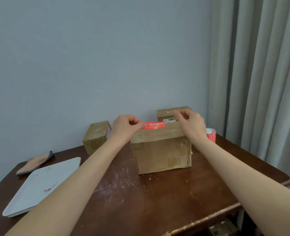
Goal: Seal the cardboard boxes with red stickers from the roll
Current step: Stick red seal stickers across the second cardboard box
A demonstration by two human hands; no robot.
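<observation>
A large cardboard box stands in the middle of the table. My left hand pinches the left end of a red sticker held flat just above the box's far top edge. My right hand hovers over the box's far right corner with fingers curled as in a pinch, a small gap away from the sticker's right end; whether it holds anything is unclear. The sticker roll stands behind my right wrist. Two smaller boxes sit at the wall, one on the left and one behind, each with a red sticker.
A white tray with a pink scrap of paper lies at the left of the brown table. A folded cloth lies behind it. A grey curtain hangs on the right, close to the table's edge.
</observation>
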